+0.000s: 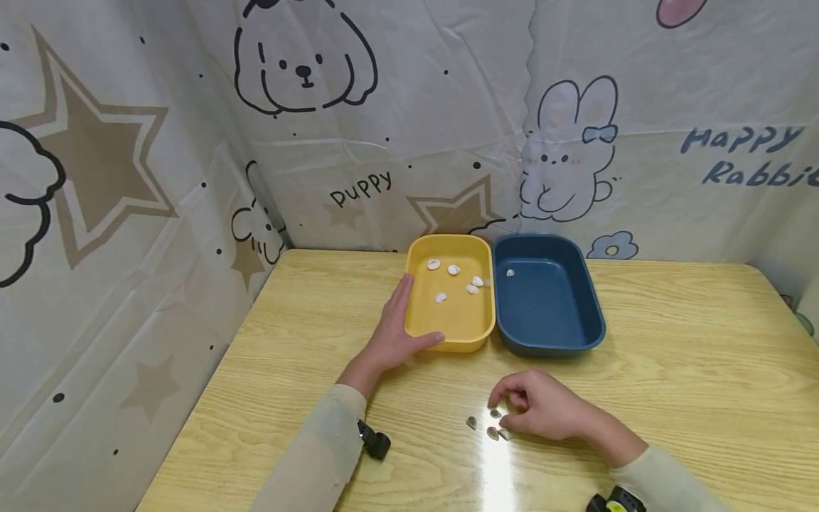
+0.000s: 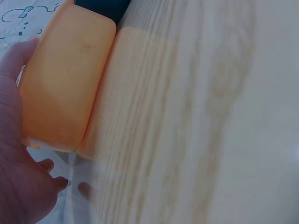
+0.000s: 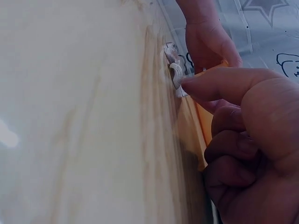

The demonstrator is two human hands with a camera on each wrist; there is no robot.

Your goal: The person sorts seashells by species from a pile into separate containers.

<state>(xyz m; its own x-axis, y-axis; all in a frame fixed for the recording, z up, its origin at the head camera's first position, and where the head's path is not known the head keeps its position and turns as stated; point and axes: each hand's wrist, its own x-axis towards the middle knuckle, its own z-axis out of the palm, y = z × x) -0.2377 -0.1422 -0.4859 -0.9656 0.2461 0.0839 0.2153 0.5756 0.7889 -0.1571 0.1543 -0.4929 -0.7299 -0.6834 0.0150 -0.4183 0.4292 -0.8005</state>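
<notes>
On a tabletop (image 1: 691, 355), a spread left hand (image 1: 392, 333) touches a yellow tub (image 1: 448, 320); a half-curled right hand (image 1: 542, 405) meets shells (image 1: 471, 422), grip unclear.

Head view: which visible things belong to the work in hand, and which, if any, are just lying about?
Seemingly part of the work:
small greyish ribbed shells, by the right hand
yellow rectangular plastic tray, touched by the left hand
small white shells inside it
dark blue rectangular plastic tray

Probably only surroundings:
whitish cartoon-printed sheet
pale yellow wooden table
black wrist-worn devices
</notes>
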